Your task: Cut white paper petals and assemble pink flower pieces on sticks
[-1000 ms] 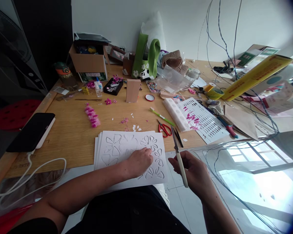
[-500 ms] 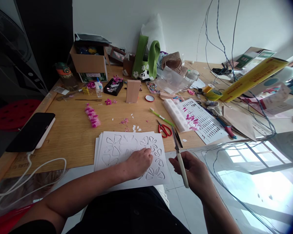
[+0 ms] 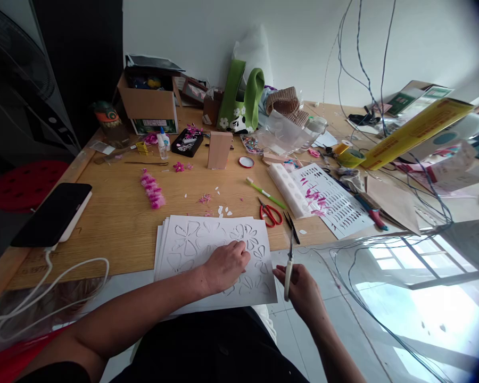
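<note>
My left hand (image 3: 227,266) rests on a stack of white paper sheets (image 3: 219,306), its fingers curled in. Whatever those fingers hold, if anything, is hidden. Large flower petal outlines (image 3: 245,232) are marked or cut on the top sheet. My right hand (image 3: 301,287) grips white-handled scissors (image 3: 288,279), seen almost edge-on, with the blades pointing away from me. Its thumb is by the right edge of the sheets; I cannot tell if it touches them. Red-handled scissors (image 3: 271,215) and dark tweezers (image 3: 291,227) lie just beyond on the table.
White petal pieces (image 3: 223,210), pink scraps (image 3: 205,198) and a fuzzy pink strip (image 3: 153,190) lie on the wooden table (image 3: 115,213). A green pen-like tool (image 3: 265,191), a wooden block (image 3: 219,150) and a cut-out sheet (image 3: 339,207) stand or lie beyond. A phone (image 3: 51,214) with its cable is left.
My right hand has moved a little left, towards the paper's edge. The scissors in it have turned more upright in view. My left hand stays in place on the sheets.
</note>
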{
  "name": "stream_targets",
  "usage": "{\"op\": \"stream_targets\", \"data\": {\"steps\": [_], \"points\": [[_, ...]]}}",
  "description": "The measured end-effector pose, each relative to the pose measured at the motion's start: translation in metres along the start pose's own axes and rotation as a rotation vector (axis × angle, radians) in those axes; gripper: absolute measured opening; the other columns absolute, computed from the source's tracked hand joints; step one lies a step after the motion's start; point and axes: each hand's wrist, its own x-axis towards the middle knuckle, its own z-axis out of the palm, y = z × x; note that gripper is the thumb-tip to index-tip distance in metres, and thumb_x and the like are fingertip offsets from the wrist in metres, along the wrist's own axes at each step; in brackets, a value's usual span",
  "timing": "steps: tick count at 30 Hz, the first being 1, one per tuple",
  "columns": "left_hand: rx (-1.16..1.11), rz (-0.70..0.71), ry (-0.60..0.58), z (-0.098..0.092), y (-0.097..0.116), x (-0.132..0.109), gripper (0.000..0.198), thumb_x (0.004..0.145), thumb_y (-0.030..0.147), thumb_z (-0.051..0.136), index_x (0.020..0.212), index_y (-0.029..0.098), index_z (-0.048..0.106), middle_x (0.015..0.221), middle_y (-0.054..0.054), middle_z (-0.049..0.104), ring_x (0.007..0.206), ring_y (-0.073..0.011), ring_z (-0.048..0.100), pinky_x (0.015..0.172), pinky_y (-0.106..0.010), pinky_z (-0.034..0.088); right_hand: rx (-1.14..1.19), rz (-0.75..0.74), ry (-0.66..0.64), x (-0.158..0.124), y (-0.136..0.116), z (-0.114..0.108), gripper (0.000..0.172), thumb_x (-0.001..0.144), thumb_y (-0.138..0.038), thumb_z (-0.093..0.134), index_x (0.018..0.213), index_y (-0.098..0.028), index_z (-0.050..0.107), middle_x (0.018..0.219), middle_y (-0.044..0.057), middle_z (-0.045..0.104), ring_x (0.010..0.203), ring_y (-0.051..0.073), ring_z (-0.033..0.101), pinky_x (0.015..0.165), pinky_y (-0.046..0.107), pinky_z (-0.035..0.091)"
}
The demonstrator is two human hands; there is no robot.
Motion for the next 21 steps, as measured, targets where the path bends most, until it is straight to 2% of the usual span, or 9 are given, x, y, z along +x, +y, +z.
{"op": "stream_targets", "data": {"steps": [2, 6, 11, 21], "points": [[0.007, 0.014, 0.016, 0.002, 0.0, -0.001, 0.006, 0.085, 0.016, 0.062, 0.089, 0.013, 0.059, 0.102, -0.01, 0.059, 0.091, -0.0213, 0.057, 0.073, -0.032, 0.051, 0.197, 0.04, -0.036, -0.001, 0.014, 0.014, 0.041, 0.062, -0.05, 0.076, 0.083, -0.02, 0.058, 0.09, 0.01, 0.072, 0.084, 0.028, 0.065, 0.068, 0.034, 0.047], [0.029, 0.038, 0.034, 0.006, -0.001, -0.002, 0.004, 0.085, 0.015, 0.061, 0.089, 0.015, 0.059, 0.102, -0.009, 0.06, 0.092, -0.0211, 0.057, 0.075, -0.031, 0.051, 0.358, 0.036, -0.087, -0.003, 0.026, 0.03, 0.042, 0.059, -0.051, 0.078, 0.077, -0.02, 0.056, 0.067, 0.001, 0.062, 0.062, 0.018, 0.056, 0.054, 0.028, 0.041], [0.015, 0.059, 0.035, 0.009, -0.003, -0.002, 0.004, 0.086, 0.012, 0.058, 0.085, 0.014, 0.061, 0.099, -0.008, 0.061, 0.093, -0.0207, 0.056, 0.078, -0.031, 0.05, 0.498, 0.032, -0.116, -0.002, 0.022, 0.027, 0.041, 0.058, -0.048, 0.08, 0.075, -0.019, 0.055, 0.061, -0.003, 0.053, 0.056, 0.012, 0.044, 0.05, 0.024, 0.033], [0.037, 0.037, 0.035, 0.011, 0.005, -0.002, 0.019, 0.087, 0.003, 0.045, 0.082, 0.012, 0.061, 0.093, -0.01, 0.062, 0.089, -0.0212, 0.055, 0.077, -0.032, 0.05, 0.588, 0.05, -0.108, -0.004, 0.019, 0.025, 0.04, 0.056, -0.043, 0.082, 0.073, -0.019, 0.056, 0.061, -0.004, 0.049, 0.058, 0.011, 0.04, 0.05, 0.023, 0.029]]}}
